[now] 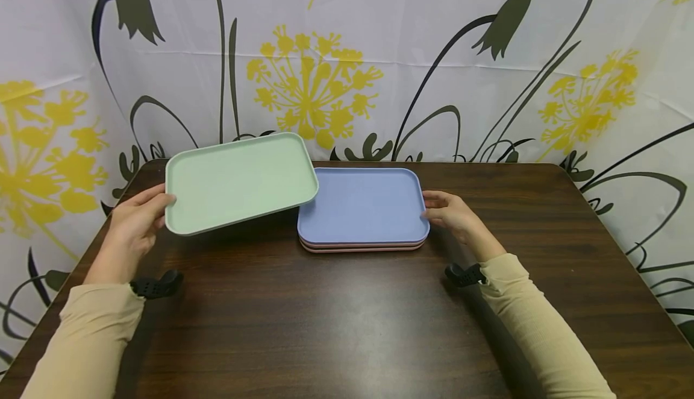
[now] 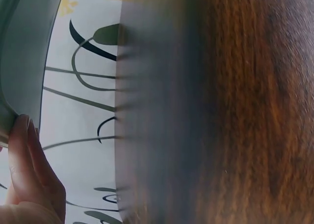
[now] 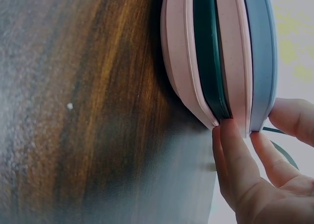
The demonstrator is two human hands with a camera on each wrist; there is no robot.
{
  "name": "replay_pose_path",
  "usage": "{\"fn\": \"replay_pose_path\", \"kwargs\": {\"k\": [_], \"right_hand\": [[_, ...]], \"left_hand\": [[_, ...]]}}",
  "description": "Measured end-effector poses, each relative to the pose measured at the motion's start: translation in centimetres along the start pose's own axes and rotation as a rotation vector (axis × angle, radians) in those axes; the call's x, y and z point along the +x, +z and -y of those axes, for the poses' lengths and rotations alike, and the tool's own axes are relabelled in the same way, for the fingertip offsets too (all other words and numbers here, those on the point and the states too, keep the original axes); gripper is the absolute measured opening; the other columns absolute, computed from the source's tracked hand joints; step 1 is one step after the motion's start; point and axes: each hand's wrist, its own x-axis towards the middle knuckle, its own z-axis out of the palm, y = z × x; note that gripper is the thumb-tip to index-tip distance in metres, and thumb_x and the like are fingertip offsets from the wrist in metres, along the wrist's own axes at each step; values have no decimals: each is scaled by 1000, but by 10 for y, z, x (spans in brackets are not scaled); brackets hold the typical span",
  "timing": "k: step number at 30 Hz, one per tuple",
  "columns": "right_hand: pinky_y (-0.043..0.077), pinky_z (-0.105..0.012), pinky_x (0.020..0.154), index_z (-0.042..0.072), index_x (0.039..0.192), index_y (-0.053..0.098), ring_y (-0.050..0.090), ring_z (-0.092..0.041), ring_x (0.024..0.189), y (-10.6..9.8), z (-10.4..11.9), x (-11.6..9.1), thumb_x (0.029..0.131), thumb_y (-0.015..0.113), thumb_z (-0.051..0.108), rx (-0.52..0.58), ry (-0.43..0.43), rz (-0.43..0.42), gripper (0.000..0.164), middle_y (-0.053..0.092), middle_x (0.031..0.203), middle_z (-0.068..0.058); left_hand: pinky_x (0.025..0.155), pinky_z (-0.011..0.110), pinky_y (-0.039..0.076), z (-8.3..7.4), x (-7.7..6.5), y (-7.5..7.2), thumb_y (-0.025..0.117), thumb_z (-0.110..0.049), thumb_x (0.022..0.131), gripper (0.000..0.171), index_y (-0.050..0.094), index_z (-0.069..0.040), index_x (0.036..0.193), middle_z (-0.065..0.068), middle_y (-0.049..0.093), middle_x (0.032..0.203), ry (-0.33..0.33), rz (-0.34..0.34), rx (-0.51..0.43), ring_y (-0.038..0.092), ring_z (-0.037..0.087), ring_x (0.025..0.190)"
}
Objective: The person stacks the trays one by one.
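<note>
In the head view my left hand (image 1: 134, 223) pinches the left short edge of a pale green tray (image 1: 241, 183), thumb over the rim. The tray is raised and tilted, its right end overlapping the corner of a blue tray (image 1: 362, 206). That blue tray tops a stack; beneath it the right wrist view shows a pink tray (image 3: 234, 52), a dark green tray (image 3: 207, 52) and another pink tray (image 3: 179, 52). My right hand (image 1: 452, 215) grips the stack's right edge. Its thumb lies on the blue rim, one finger under that rim, and other fingertips touch the lower trays.
The stack stands on a dark wooden table (image 1: 336, 320), near its back edge. Behind hangs a white curtain (image 1: 412, 19) with yellow flowers and dark stems. Each wrist wears a black band.
</note>
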Motion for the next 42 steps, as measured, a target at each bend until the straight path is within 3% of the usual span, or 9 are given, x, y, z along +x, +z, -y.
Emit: {"fn": "replay_pose_path", "kwargs": {"k": [7,13,22,27,31,36,42], "right_hand": [[49,-11,80,-3,144,32,51,-8,97,0,1,0,89,54,-1,-8,12,-10,59,41,135,-25],[50,-14,84,-2,144,33,52,-7,96,1,1,1,89,55,0,-15,24,-13,59,42,133,-23],[47,-36,104,-2,143,35,53,-5,91,1,3,0,90,56,3,-26,28,-29,57,47,125,-17],[43,-43,108,-4,142,35,55,-1,90,-4,3,-2,91,54,3,0,4,-26,55,45,130,-22],[42,-42,109,-5,144,31,55,-3,98,-10,6,-3,94,51,2,20,-16,-33,54,39,141,-26],[44,-35,107,-4,144,31,53,-10,109,-13,12,-5,94,51,3,50,-28,-75,54,39,142,-27],[52,-22,97,-6,141,34,59,-1,97,-13,17,-5,93,53,3,85,-83,-105,53,44,132,-23]], "left_hand": [[36,13,42,-2,0,8,65,1,83,27,73,-24,74,-7,66,61,10,13,-1,53,3,45],[38,13,42,-1,-1,12,64,-1,84,26,72,-24,77,-9,66,64,11,30,12,55,3,48],[41,13,46,1,0,21,64,-1,84,26,71,-24,77,-8,66,64,8,44,14,57,2,51],[46,14,52,2,0,27,64,-1,84,25,70,-25,78,-9,67,66,-2,54,24,61,2,55],[46,13,51,1,-1,32,65,-2,84,24,69,-25,79,-9,67,68,-6,67,28,62,2,56],[45,14,49,1,-3,38,66,-5,85,22,68,-26,82,-10,67,70,-21,87,51,61,2,56],[50,13,54,0,-5,46,65,-4,85,23,68,-27,81,-10,67,70,-15,99,68,63,1,59]]}}
